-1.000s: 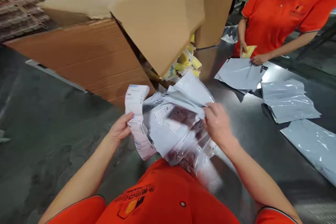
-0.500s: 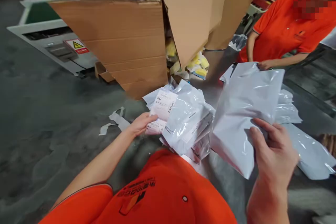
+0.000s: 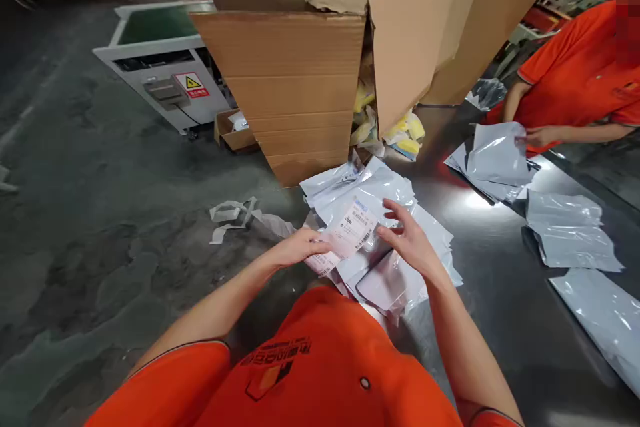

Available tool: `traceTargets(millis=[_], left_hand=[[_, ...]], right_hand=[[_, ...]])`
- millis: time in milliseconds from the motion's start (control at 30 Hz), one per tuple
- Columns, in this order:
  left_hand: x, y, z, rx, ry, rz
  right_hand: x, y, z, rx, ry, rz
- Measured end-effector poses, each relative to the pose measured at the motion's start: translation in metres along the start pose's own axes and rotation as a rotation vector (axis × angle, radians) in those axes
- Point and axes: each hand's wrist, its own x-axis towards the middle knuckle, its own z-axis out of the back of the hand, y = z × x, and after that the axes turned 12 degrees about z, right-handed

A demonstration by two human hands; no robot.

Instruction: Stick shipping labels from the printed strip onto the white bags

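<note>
A strip of printed shipping labels (image 3: 354, 225) with barcodes is pinched in my left hand (image 3: 300, 247), thumb on top. My right hand (image 3: 407, 237) is just right of the strip, thumb and fingers apart, with nothing in it. Below both hands lies a loose pile of white plastic mailing bags (image 3: 433, 233), some glossy and clear-faced. A pale backing strip (image 3: 273, 221) trails to the left from near my left hand and ends in curled loops.
A large open cardboard box (image 3: 305, 87) stands ahead, with yellow packets (image 3: 410, 137) at its torn corner. More white bags (image 3: 570, 227) lie on the dark metal table (image 3: 493, 320). At right a co-worker (image 3: 575, 73) handles a bag. A white machine (image 3: 165, 73) stands at left.
My right hand has let go of the white bag and moved left, beside the labels. My left hand still holds the label strip. The view has swung right.
</note>
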Motion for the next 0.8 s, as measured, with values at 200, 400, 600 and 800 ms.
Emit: traceTargets(millis=[200, 400, 600, 800], left_hand=[[-0.025, -0.002, 0.012, -0.06, 0.107, -0.067], [-0.028, -0.041, 0.001, -0.137, -0.135, -0.144], [-0.003, -0.042, -0.018, 0.015, -0.265, -0.12], [0.011, 0.009, 0.015, -0.034, -0.049, 0.058]], right_hand=[[0.021, 0.016, -0.024, 0.18, 0.215, -0.046], [-0.008, 0.034, -0.048, 0.176, 0.227, -0.014], [-0.023, 0.032, -0.041, -0.102, 0.058, 0.121], [0.041, -0.022, 0.0, -0.485, -0.18, 0.147]])
